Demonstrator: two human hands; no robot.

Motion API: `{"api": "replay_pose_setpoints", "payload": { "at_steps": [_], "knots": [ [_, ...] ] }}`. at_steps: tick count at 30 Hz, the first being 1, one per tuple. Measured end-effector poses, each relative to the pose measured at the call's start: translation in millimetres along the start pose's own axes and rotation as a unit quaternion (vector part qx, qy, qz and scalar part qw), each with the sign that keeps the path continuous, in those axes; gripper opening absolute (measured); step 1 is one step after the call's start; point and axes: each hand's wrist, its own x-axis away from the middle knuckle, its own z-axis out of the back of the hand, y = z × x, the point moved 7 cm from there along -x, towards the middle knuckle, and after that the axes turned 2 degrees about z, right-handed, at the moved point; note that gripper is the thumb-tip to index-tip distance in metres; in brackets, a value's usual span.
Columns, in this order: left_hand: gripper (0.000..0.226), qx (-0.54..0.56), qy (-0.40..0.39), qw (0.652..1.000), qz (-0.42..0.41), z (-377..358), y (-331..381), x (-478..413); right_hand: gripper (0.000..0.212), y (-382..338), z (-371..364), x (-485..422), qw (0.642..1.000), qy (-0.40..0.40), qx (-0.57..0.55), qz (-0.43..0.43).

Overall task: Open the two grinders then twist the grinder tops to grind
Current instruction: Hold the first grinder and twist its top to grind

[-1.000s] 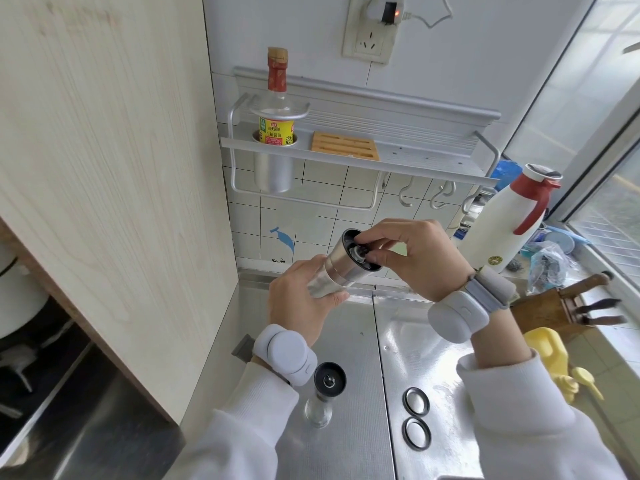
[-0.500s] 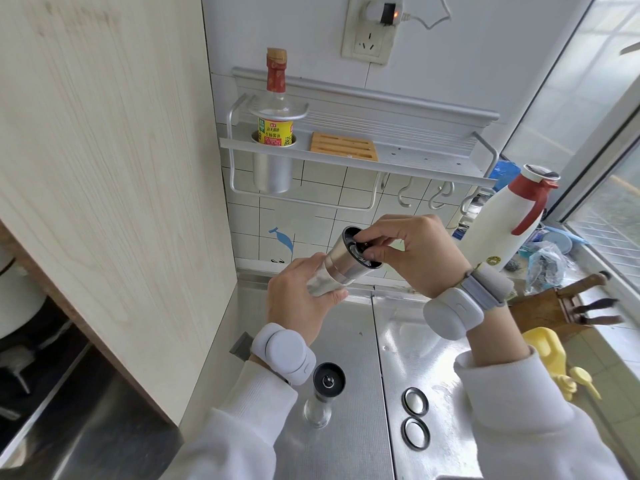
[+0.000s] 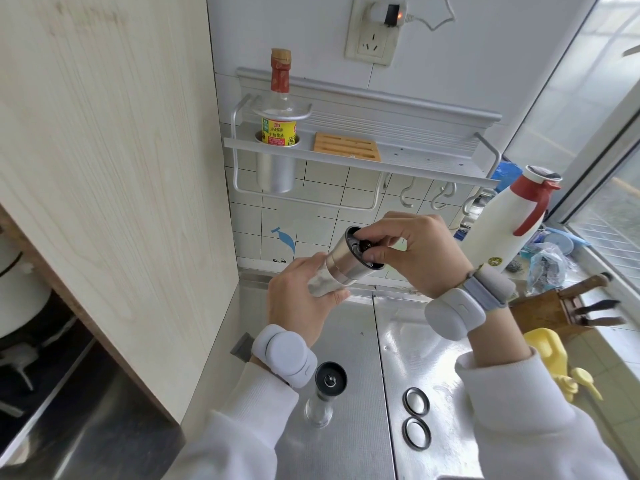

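We face a tall panel of pale, straight-grained wood (image 3: 104,168) at the left, and beside it a table (image 3: 353,344) of brushed steel sheet, dull and lightly scuffed. On the tiled wall behind hangs a ribbed aluminium rack (image 3: 398,161) with hooks below. A white, tapered flask (image 3: 495,233) with a red collar and handle leans at the right; its small round gold emblem is too small for us to read.

The left hand (image 3: 298,303) wraps its fingers round the clear glass body of the held grinder (image 3: 341,263). The grinder is tilted in the air above the back of the table, its brushed steel collar pointing up and to the right. The right hand (image 3: 415,254) pinches the dark knob in the grinder's open black top.

A glass bottle (image 3: 278,126) stands in the rack's metal cup. It has a red foil neck and a yellow label with red and green Chinese print — we cannot read it surely.

The second grinder (image 3: 327,386) stands upright on the table near the left wrist — a black round cap with a silver centre stud, over a glass body. Right of it lie two flat black rings (image 3: 415,400), close together.
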Motion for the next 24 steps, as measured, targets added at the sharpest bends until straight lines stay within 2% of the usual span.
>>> {"api": "replay_pose_setpoints", "payload": {
  "at_steps": [5,11,16,24],
  "knots": [
    [0.037,0.001,-0.001,1.0,-0.012,1.7,2.6,1.4,0.017,-1.0,-0.7,-1.1,1.0,0.016,0.025,0.007],
    [0.035,0.002,-0.001,1.0,-0.014,2.2,2.9,2.2,0.024,-5.5,-2.2,0.5,0.999,-0.002,0.042,0.02],
    [0.035,-0.004,0.0,1.0,-0.021,2.3,3.8,3.1,0.014,-4.4,-1.4,-1.8,0.999,0.003,0.051,0.015],
    [0.037,-0.008,-0.006,1.0,-0.005,-0.2,-1.6,4.9,0.025,-4.1,-9.3,-0.6,0.996,-0.052,0.077,0.002]
  ]
}}
